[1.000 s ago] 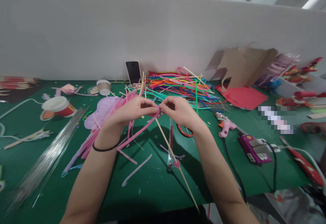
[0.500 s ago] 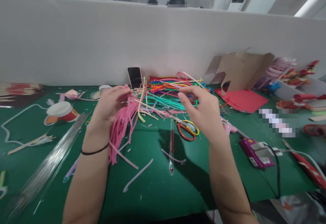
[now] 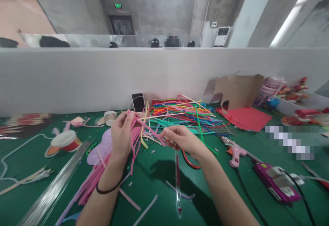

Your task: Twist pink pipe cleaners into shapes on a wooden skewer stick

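One pink strip [image 3: 151, 130] runs from the left hand [image 3: 121, 132], closed on it and a thin stick [image 3: 154, 117], to the right hand [image 3: 181, 138], pinching it.

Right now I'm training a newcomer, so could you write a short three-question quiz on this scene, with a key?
1. True or false: the person's left grip holds the phone.
2. Which is nearest the pink glue gun? A) lidded cup; B) power strip; C) phone.
3. Fill the gap: the wristband on the left arm is ____.

Key: 1. False, it holds a pink strip. 2. B. 3. Black.
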Available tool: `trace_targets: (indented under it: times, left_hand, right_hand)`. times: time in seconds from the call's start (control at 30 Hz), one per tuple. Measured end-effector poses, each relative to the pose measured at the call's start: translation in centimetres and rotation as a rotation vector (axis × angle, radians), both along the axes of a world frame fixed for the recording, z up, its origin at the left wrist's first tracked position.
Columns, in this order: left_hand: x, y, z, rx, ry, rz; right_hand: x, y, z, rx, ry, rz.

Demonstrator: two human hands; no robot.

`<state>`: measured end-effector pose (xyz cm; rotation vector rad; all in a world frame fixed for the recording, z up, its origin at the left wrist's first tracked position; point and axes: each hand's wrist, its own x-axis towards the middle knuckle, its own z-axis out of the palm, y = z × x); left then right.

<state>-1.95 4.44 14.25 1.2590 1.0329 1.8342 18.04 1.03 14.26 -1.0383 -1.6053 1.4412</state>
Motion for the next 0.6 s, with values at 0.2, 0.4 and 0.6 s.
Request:
trace_targets:
  times: [0.2, 0.4, 0.6]
  left_hand:
    - [0.5, -0.9, -0.2, 0.089, 0.604, 0.225]
    - [-0.4, -1.3, 1.0, -0.026, 0.899, 0.171]
    - [-1.2, -2.0, 2.1, -0.235, 0.886, -0.163]
  right_hand:
    - [-1.1, 0.0, -0.6, 0.074, -0.077, 0.105]
    - [-1.0, -0.6, -0.3, 0.211, -0.264, -0.001]
    - [-1.0, -0.7, -0.4, 0.198, -0.243, 0.07]
